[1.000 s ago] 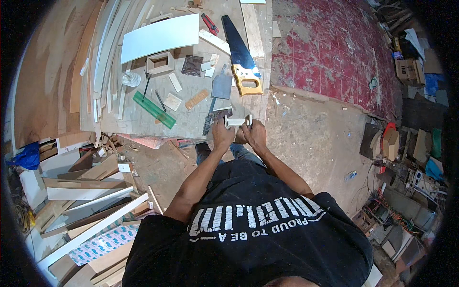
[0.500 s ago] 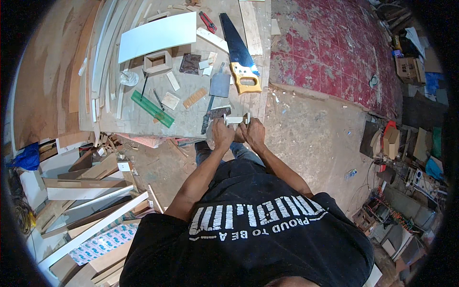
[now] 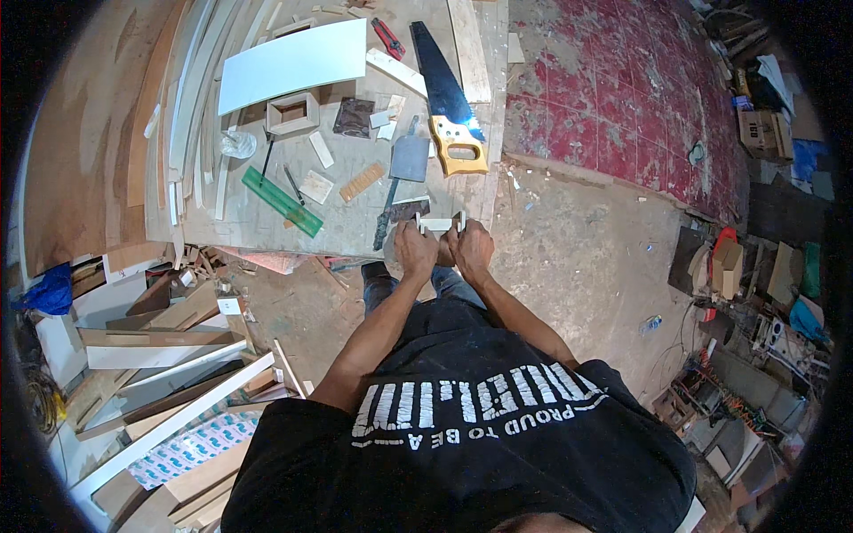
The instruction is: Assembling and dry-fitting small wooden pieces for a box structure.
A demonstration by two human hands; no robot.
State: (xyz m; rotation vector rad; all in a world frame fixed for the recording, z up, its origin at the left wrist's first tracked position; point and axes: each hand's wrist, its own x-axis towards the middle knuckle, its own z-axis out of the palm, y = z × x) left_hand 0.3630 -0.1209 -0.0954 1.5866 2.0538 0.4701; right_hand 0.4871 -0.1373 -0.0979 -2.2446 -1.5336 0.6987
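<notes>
At the front edge of the workbench (image 3: 355, 233), my left hand (image 3: 416, 250) and my right hand (image 3: 472, 248) close around the two ends of a small pale wooden assembly (image 3: 436, 225). It has a crosspiece between two upright end pieces; its lower part is hidden by my fingers. A dark scrap of sheet (image 3: 410, 209) lies just beyond my left hand. Beside that rests a flat grey-bladed tool with a dark handle (image 3: 408, 160). Farther off is a handsaw (image 3: 451, 115) with a yellow handle.
A green ruler (image 3: 283, 202), a small wooden box (image 3: 292, 114), a white panel (image 3: 293, 64) and a red utility knife (image 3: 388, 38) lie on the bench. Wood offcuts (image 3: 169, 355) pile up at left. Red tiled flooring (image 3: 613, 98) is at right, with cluttered boxes (image 3: 760, 129) beyond.
The view has shifted very slightly. Both hands keep their grip on the wooden assembly in nearly the same place.
</notes>
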